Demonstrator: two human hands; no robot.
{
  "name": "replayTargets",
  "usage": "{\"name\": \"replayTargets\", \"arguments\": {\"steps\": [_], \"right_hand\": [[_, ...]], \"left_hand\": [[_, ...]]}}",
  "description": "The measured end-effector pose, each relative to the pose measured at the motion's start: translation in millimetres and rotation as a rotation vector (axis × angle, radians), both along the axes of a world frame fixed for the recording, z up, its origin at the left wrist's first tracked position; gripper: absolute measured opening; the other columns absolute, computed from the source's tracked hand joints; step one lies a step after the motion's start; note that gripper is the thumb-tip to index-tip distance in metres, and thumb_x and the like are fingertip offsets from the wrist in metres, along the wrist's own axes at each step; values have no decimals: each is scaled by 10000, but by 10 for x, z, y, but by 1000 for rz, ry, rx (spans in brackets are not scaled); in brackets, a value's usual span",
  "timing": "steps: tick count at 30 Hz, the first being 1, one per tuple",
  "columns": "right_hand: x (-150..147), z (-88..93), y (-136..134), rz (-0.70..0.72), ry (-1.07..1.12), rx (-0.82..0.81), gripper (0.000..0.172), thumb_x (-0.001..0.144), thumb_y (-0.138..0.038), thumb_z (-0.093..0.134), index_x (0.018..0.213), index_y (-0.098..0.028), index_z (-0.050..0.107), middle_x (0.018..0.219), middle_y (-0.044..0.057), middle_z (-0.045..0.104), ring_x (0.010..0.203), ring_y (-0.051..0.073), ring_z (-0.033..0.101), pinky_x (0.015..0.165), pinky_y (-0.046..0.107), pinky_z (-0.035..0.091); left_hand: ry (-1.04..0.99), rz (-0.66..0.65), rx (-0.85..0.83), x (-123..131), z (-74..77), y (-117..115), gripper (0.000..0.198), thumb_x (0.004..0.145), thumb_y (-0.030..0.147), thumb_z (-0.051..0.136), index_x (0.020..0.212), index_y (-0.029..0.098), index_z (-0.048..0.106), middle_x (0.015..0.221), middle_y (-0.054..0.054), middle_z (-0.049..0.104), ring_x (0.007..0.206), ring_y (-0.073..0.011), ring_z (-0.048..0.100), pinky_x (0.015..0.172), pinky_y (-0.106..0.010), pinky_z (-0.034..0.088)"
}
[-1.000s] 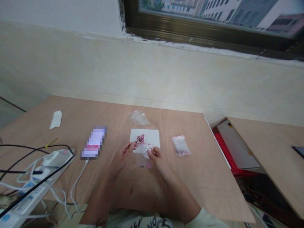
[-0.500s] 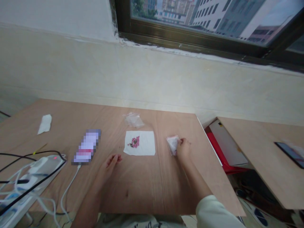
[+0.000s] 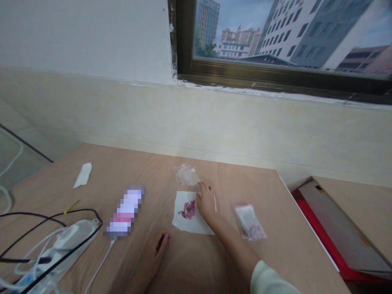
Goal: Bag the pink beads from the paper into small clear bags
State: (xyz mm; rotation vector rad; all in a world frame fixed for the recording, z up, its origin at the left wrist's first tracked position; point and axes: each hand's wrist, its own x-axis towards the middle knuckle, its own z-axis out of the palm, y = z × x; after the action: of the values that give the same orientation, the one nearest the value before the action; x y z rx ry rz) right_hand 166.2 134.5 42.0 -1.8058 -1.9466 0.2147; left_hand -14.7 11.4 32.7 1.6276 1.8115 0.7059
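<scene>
Under the right hand (image 3: 206, 201), a white paper sheet (image 3: 180, 222) is lying, pink beads (image 3: 188, 209) clustered on it; the hand is resting on its edge, gripping nothing. Lower left, the left hand (image 3: 154, 252) is lying open and empty on the wooden table (image 3: 290, 245). Right of the right hand, a small zip bag (image 3: 249, 222) is sitting.

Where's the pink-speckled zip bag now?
Head view: the pink-speckled clear zip bag lies on the tan wooden desk, just right of the right hand and white paper sheet.

Nothing legible from my remote view, no label, brand or number; the phone (image 3: 125, 211) pixelated, the small zip bag (image 3: 249, 222) too blurred
</scene>
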Motion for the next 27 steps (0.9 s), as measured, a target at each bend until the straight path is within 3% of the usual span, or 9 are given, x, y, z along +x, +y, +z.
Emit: {"name": "replayTargets", "arguments": {"steps": [5, 8, 11, 15, 19, 23, 27], "right_hand": [[-156, -55, 426, 64, -170, -51, 265, 750, -64, 371, 897, -158, 571, 940, 79, 581, 852, 210, 429, 719, 294, 293], [-91, -95, 508, 69, -187, -70, 229, 769, -101, 383, 754, -158, 605, 821, 88, 611, 816, 211, 443, 690, 297, 290], [5, -100, 480, 75, -180, -72, 218, 767, -115, 405, 738, -159, 616, 765, 82, 621, 801, 196, 461, 676, 281, 298], [132, -5, 356, 99, -89, -47, 227, 772, -128, 400, 772, -172, 622, 751, 65, 629, 776, 168, 497, 671, 256, 326], [302, 202, 146, 76, 115, 51, 262, 792, -179, 356, 856, -175, 610, 792, 66, 636, 754, 164, 536, 654, 251, 371], [493, 391, -204, -134, 386, 111, 278, 776, -297, 379, 895, -157, 587, 813, 80, 641, 680, 170, 573, 621, 271, 412], [588, 388, -646, -327, 704, 71, 302, 721, -379, 447, 850, -144, 585, 808, 96, 645, 666, 183, 588, 602, 286, 442]], "left_hand": [[37, 78, -23, -4, 10, -11, 282, 732, 404, 419, 792, 212, 616, 756, -38, 665, 772, -227, 602, 800, -368, 434], [-5, 62, -20, -13, 9, -14, 266, 758, 365, 386, 782, 230, 614, 794, -24, 663, 795, -202, 599, 789, -330, 450], [-3, 48, -15, -29, 21, -11, 235, 746, 358, 411, 770, 243, 616, 804, -17, 660, 818, -205, 590, 806, -333, 439], [-22, 50, 6, -31, 27, -18, 215, 729, 368, 436, 769, 254, 615, 794, -13, 658, 804, -203, 587, 798, -323, 437], [-56, 60, 19, 0, 31, -26, 242, 745, 382, 421, 770, 231, 607, 778, -29, 650, 797, -201, 581, 782, -320, 436], [-89, 56, -12, 16, 32, -26, 265, 757, 386, 395, 746, 209, 593, 756, -32, 640, 780, -201, 576, 764, -324, 430], [-125, 35, -15, 7, 21, -41, 269, 763, 384, 385, 747, 197, 578, 754, -32, 628, 772, -193, 566, 752, -302, 419]]}}
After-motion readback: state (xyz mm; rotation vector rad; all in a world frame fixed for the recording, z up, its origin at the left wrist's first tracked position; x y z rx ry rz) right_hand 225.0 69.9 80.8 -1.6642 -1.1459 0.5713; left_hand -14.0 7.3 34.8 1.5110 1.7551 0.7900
